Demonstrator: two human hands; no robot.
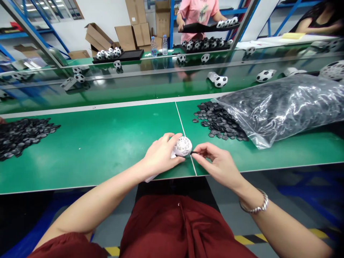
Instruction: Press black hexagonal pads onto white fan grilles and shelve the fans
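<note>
Left hand [160,153]: grip wrapped on a white ball [183,145], thumb on the near side, other fingers over the top. Right hand [219,163]: grip pinching a small black piece [192,152] between thumb and fingertips, right up against the ball's right side (actual contact too small to tell). Ball has an openwork pattern on top and sits close to the near edge of the green table [107,150], by a pale seam [179,116]. Bit of white shows under the left wrist too (can't tell if it's joined to the ball).

Bracelet [256,206] on right wrist, dark red clothing [172,225] below. Beyond the right hand, a loose heap of black pieces [223,123] at the mouth of a clear plastic bag [290,107], with more dark stuff inside. Second black heap [24,134] far left.

Past the table, a shiny green belt [150,84] carries black-and-white balls, one of them [220,81] beside a white part. Behind: two bottles [153,47], cardboard boxes [141,34], and a co-worker in a pink shirt [197,14] holding a dark tray [197,28] with balls on it.
</note>
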